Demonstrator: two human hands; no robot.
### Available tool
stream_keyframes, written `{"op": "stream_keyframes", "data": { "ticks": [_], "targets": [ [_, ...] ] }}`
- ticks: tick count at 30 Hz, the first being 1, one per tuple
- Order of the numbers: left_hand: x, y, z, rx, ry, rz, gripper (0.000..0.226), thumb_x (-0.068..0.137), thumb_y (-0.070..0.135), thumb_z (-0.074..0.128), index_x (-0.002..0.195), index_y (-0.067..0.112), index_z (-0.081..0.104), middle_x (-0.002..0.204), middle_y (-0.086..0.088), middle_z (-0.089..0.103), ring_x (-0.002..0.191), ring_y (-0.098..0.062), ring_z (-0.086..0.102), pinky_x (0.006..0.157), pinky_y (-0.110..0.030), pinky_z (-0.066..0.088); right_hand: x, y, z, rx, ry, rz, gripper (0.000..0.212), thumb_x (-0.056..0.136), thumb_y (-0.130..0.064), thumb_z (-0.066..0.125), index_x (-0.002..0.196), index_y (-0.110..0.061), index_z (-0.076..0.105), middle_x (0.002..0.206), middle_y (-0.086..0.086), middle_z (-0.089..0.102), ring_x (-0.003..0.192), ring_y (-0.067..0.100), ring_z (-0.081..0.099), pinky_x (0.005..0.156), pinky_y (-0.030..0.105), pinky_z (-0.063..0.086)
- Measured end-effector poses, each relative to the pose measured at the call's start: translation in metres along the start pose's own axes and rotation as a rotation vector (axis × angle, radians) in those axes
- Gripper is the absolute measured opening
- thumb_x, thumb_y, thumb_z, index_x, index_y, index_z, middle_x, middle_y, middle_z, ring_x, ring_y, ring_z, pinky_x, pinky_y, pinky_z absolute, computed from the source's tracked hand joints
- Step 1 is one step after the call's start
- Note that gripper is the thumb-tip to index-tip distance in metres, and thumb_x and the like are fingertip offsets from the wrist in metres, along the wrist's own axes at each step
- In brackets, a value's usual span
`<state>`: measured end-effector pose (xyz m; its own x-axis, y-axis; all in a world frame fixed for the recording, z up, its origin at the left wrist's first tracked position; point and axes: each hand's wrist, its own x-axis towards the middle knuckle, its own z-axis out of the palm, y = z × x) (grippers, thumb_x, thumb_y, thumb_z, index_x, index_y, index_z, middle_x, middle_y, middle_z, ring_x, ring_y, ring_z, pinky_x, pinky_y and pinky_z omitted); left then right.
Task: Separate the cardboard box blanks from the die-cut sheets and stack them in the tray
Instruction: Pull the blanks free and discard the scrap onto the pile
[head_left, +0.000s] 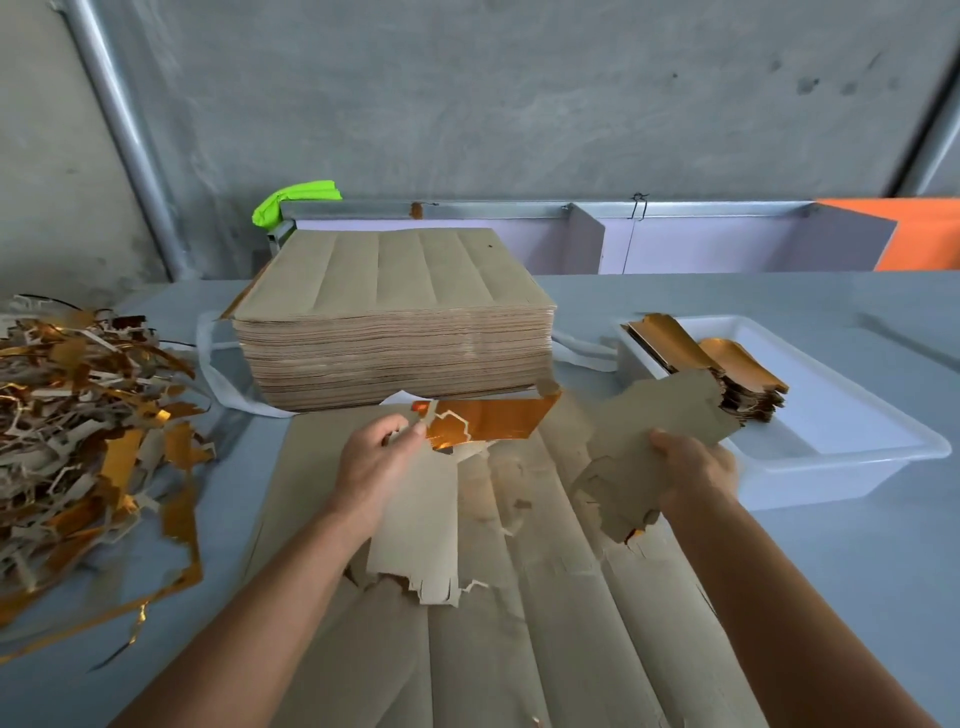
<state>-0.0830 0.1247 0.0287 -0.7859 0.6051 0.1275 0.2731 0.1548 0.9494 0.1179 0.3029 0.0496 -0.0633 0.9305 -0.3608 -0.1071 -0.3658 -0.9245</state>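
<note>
The scrap pile (88, 441) and die-cut sheet (519, 623) run past the frame's edges.

brown die-cut sheet (519, 597) flat, torn blank (660, 447) lifted, blanks (737, 374) in white tray (831, 457)

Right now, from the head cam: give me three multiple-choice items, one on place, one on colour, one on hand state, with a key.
1. Where does the white plastic tray sit relative to the tall stack of brown die-cut cardboard sheets?
A. To its right
B. To its left
C. On top of it

2. What colour is the foil face on the cardboard scrap pile at the left?
A. Silver
B. Gold-orange
C. Blue

3. What is the right hand doing?
A. Resting flat on the table
B. Hanging idle, holding nothing
C. Gripping a brown cardboard blank

Key: 1 A, the tray lies right of the stack, apart from it. 2 B, the strips shine gold-orange. 3 C, its fingers curl round the blank's edge.
</note>
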Motion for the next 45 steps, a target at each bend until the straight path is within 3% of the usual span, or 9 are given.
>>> {"op": "stream_keyframes", "data": {
  "ticks": [2, 6, 15, 22, 27, 31, 34, 40, 45],
  "targets": [
    [0.001, 0.002, -0.002, -0.102, 0.014, -0.076, 0.032, 0.093, 0.021, 0.057, 0.074, -0.004, 0.051, 0.066, -0.012, 0.043, 0.057, -0.018, 0.04, 0.049, -0.026, 0.026, -0.001, -0.001, -0.004, 0.001, 0.017, -0.005, 0.021, 0.082, -0.01, 0.069, 0.096, -0.012, 0.054, 0.092, 0.007, 0.058, 0.081, 0.024, 0.055, 0.074, 0.034, 0.044],
    [0.009, 0.005, -0.009, -0.34, 0.021, -0.232, 0.023, 0.094, 0.024, 0.055, 0.074, 0.015, 0.061, 0.07, -0.005, 0.063, 0.066, -0.021, 0.056, 0.06, -0.027, 0.04, -0.006, -0.004, -0.007, -0.153, -0.032, -0.075, 0.014, 0.082, -0.008, 0.069, 0.086, -0.011, 0.056, 0.084, 0.007, 0.061, 0.072, 0.023, 0.057, 0.066, 0.036, 0.047],
    [0.014, 0.008, -0.011, -0.524, -0.05, -0.522, 0.033, 0.085, 0.052, 0.06, 0.082, 0.02, 0.068, 0.071, -0.004, 0.074, 0.063, -0.021, 0.069, 0.063, -0.033, 0.048, -0.048, -0.017, 0.028, -0.614, -0.626, -0.018, 0.019, 0.076, -0.015, 0.077, 0.09, -0.017, 0.065, 0.074, 0.004, 0.073, 0.061, 0.02, 0.07, 0.044, 0.026, 0.05],
    [0.008, 0.013, 0.002, -0.551, -0.114, -0.478, 0.032, 0.083, 0.047, 0.064, 0.091, 0.017, 0.071, 0.085, -0.006, 0.074, 0.069, -0.02, 0.07, 0.069, -0.031, 0.055, -0.075, -0.007, 0.048, -0.954, -0.679, -0.15, 0.035, 0.08, -0.017, 0.072, 0.111, -0.006, 0.059, 0.104, 0.014, 0.067, 0.093, 0.031, 0.066, 0.085, 0.046, 0.055],
    [-0.002, 0.018, 0.017, -0.369, -0.032, -0.26, 0.025, 0.092, 0.042, 0.056, 0.093, 0.02, 0.069, 0.095, -0.004, 0.071, 0.09, -0.021, 0.065, 0.086, -0.036, 0.049, -0.076, 0.011, 0.05, -0.654, -0.715, 0.019, 0.033, 0.08, -0.022, 0.073, 0.107, -0.009, 0.059, 0.099, 0.014, 0.068, 0.089, 0.03, 0.067, 0.077, 0.047, 0.057],
    [-0.01, 0.018, 0.027, -0.284, -0.022, -0.094, 0.017, 0.092, 0.027, 0.059, 0.078, 0.019, 0.064, 0.07, 0.01, 0.067, 0.07, -0.007, 0.061, 0.066, -0.021, 0.046, -0.078, 0.02, 0.048, -0.502, -0.757, 0.048, 0.042, 0.063, -0.028, 0.086, 0.097, -0.011, 0.068, 0.088, 0.007, 0.073, 0.082, 0.025, 0.069, 0.065, 0.034, 0.055],
    [-0.009, 0.018, 0.027, -0.31, -0.005, -0.127, 0.016, 0.09, 0.019, 0.061, 0.074, 0.018, 0.064, 0.066, 0.008, 0.067, 0.062, -0.006, 0.06, 0.056, -0.018, 0.045, -0.076, 0.021, 0.046, -0.377, -0.761, 0.11, 0.044, 0.061, -0.009, 0.085, 0.102, -0.005, 0.071, 0.09, 0.013, 0.074, 0.084, 0.032, 0.07, 0.071, 0.04, 0.058],
    [0.008, 0.009, 0.014, -0.324, 0.189, -0.213, 0.021, 0.096, 0.019, 0.051, 0.078, 0.013, 0.06, 0.084, -0.008, 0.065, 0.078, -0.023, 0.059, 0.073, -0.035, 0.048, -0.065, 0.016, 0.032, -0.296, -0.629, 0.048, 0.039, 0.059, -0.001, 0.084, 0.094, -0.007, 0.07, 0.088, 0.013, 0.074, 0.079, 0.03, 0.07, 0.066, 0.041, 0.058],
    [0.014, -0.012, 0.002, 0.294, 0.367, -0.038, 0.026, 0.096, 0.019, 0.049, 0.073, 0.007, 0.046, 0.07, -0.008, 0.052, 0.072, -0.029, 0.051, 0.062, -0.035, 0.036, -0.045, 0.014, 0.014, -0.046, -0.32, 0.075, 0.03, 0.06, -0.003, 0.084, 0.077, -0.012, 0.062, 0.071, 0.006, 0.07, 0.063, 0.023, 0.065, 0.056, 0.034, 0.052]
  ]
}}
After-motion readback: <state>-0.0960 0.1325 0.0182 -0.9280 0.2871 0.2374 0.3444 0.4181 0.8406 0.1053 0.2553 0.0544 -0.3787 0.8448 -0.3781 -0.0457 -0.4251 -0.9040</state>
